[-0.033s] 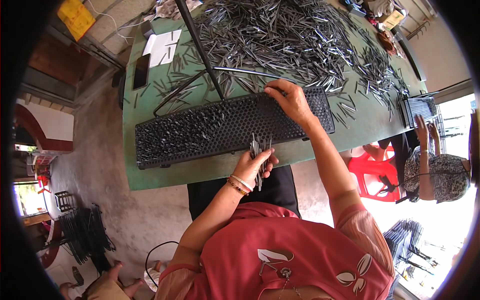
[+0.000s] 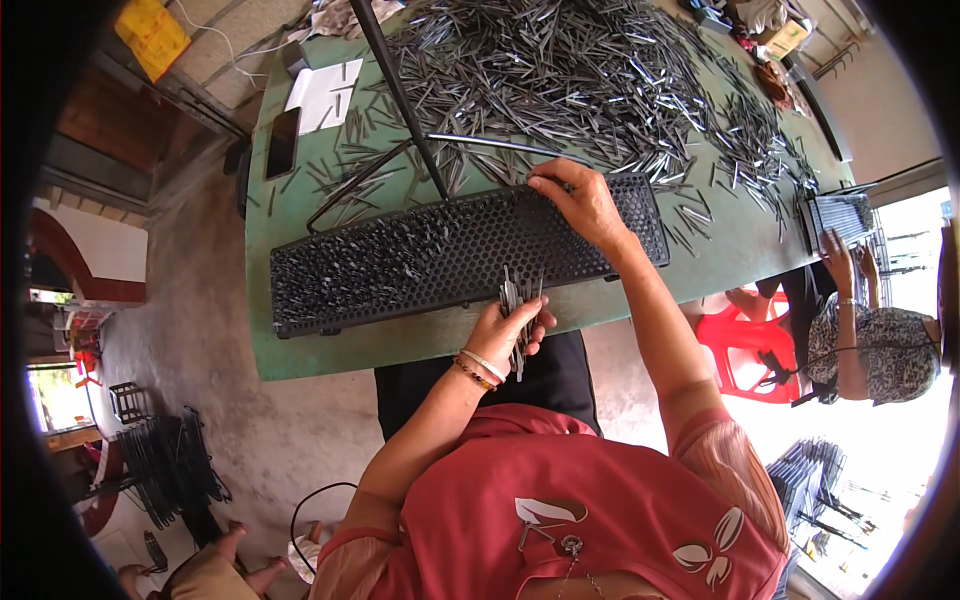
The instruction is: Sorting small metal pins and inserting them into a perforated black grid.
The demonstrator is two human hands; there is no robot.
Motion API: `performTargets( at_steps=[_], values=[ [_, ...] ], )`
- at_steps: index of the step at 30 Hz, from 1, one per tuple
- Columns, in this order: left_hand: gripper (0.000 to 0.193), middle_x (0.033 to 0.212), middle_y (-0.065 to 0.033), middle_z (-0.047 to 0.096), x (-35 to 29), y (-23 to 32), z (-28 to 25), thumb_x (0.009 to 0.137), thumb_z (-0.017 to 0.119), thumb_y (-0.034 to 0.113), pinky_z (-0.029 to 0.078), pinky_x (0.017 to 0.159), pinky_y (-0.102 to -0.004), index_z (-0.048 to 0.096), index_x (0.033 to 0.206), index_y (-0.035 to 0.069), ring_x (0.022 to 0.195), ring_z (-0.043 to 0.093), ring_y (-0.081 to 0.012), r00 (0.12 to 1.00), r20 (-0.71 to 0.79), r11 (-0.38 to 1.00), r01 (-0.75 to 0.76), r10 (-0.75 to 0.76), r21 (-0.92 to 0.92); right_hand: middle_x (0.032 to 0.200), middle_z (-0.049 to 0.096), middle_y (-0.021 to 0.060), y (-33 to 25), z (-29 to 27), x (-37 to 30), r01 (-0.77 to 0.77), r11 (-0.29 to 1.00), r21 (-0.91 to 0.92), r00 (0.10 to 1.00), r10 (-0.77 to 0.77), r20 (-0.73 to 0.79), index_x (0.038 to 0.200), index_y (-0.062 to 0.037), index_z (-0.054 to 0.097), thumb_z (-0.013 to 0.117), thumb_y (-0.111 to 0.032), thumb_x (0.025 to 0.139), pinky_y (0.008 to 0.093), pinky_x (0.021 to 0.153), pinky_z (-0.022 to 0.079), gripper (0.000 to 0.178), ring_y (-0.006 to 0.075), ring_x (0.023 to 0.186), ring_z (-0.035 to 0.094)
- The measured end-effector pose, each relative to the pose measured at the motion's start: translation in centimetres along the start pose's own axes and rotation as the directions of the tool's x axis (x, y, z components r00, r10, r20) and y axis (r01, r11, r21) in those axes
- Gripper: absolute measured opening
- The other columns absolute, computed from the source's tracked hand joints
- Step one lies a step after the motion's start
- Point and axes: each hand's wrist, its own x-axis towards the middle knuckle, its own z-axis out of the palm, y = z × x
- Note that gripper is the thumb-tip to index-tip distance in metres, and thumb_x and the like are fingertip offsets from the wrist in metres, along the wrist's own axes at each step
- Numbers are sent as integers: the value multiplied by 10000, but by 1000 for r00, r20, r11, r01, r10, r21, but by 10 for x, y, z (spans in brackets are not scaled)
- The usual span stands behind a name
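A long black panel full of holes (image 2: 490,235) lies across the near side of the green table (image 2: 270,355). Thin strip ends fill the holes of its left part, while the holes further right look bare. My left hand (image 2: 510,335) is closed round a bundle of thin dark metal-looking strips (image 2: 516,300), just below the panel's near edge. Over the panel's far edge, right of its middle, my right hand (image 2: 580,200) has its thumb and fingers pinched together. What sits between those fingertips, if anything, is too small to make out.
A big heap of loose dark strips (image 2: 560,80) covers the table's far side. Black rods (image 2: 405,105) rise behind the panel. A phone (image 2: 283,143) and white paper (image 2: 325,95) lie at the left. A co-worker's hands (image 2: 840,265) are at another panel (image 2: 838,220), near a red stool (image 2: 745,345).
At the right, the co-worker's hands have shifted slightly to the left. My own hands and the panel look unmoved.
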Motion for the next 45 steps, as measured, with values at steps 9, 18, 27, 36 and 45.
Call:
performTargets(
  at_steps=[9, 18, 27, 36, 45],
  values=[
    [203, 791, -68, 624, 2, 2, -5, 862, 609, 233, 419, 480, -219, 591, 957, 54, 617, 536, -88, 999, -3, 999, 38, -38, -21, 891, 648, 110, 7, -2, 0, 112, 993, -45, 993, -110, 42, 943, 5, 635, 626, -110, 840, 303, 741, 481, 154, 230, 837, 624],
    [230, 797, -72, 621, -1, 6, -1, 867, 595, 239, 397, 468, -210, 587, 980, 39, 610, 523, -85, 999, -9, 999, 33, -33, 31, 911, 623, 126, 4, 7, -3, 215, 971, -103, 977, -211, 41, 954, -9, 646, 639, -97, 804, 354, 722, 492, 175, 297, 808, 612],
    [227, 806, -72, 619, -1, 4, -3, 867, 595, 240, 386, 462, -204, 587, 982, 44, 602, 514, -83, 1000, -23, 999, 20, -20, 28, 900, 584, 113, 0, 17, -2, 328, 897, -295, 942, -334, 31, 907, -13, 653, 638, -102, 789, 375, 724, 468, 149, 294, 805, 573],
    [212, 813, -81, 621, -6, 7, -3, 879, 589, 212, 373, 453, -207, 588, 1008, 45, 600, 500, -78, 998, -27, 998, -58, 57, -38, 882, 586, 120, -2, 21, -8, 218, 905, -364, 953, -278, -119, 881, 0, 660, 665, -74, 772, 367, 692, 466, 132, 294, 771, 581],
    [219, 819, -83, 624, -7, 8, -1, 882, 594, 215, 380, 454, -202, 581, 1017, 43, 603, 499, -74, 996, -17, 996, -90, 90, -10, 868, 591, 120, -1, 21, -14, 190, 847, -496, 951, -284, -121, 893, -14, 670, 669, -97, 778, 369, 690, 466, 142, 290, 763, 583]
  ],
)
